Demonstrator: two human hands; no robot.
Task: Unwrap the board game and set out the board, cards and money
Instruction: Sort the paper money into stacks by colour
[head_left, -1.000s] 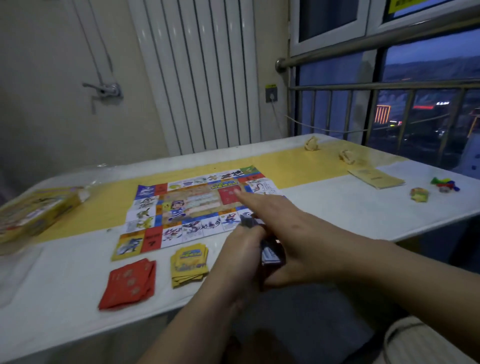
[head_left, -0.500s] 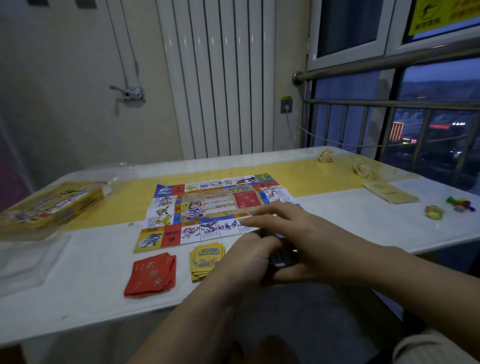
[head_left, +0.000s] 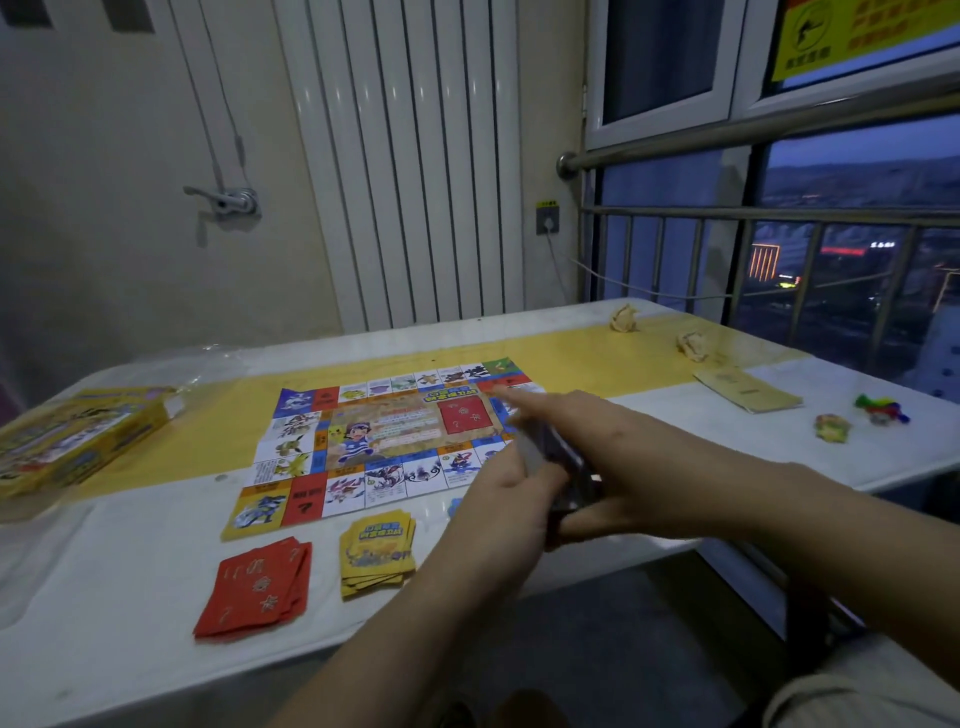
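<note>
Grips a dark stack of cards or notes (head_left: 569, 470) over the near edge of the white table with a yellow strip (head_left: 130, 613); too blurred to read. Curls the left hand (head_left: 501, 501) round the stack's left end. Pinches it with the right hand (head_left: 613, 447), thumb beneath, fingers stretched flat over the top, forefinger pointing out across the board. Hides the board's near right corner behind both hands.

Left of the forearm, close to the table edge: a loosely fanned pile of red cards (head_left: 254, 587). Just beside it on the right, not touching, a squarer pile of yellow cards (head_left: 376, 553). Just beyond both, unfolded and flat, the colourful paper game board (head_left: 374, 441), its far half on the yellow strip.

Far left, the yellow cardboard game box (head_left: 72, 441), with crumpled clear plastic wrap (head_left: 208, 358) behind it.

Right of the hands, well apart: a tan folded booklet (head_left: 748, 395), a small yellow-green crumpled piece (head_left: 831, 427), a cluster of bright plastic tokens (head_left: 880, 408). Farther back on the strip, crumpled beige paper balls (head_left: 623, 317).

Behind the table, a white ribbed radiator panel (head_left: 405, 156), a wall socket (head_left: 548, 221) and a steel window railing (head_left: 753, 213) against a dusk view.
</note>
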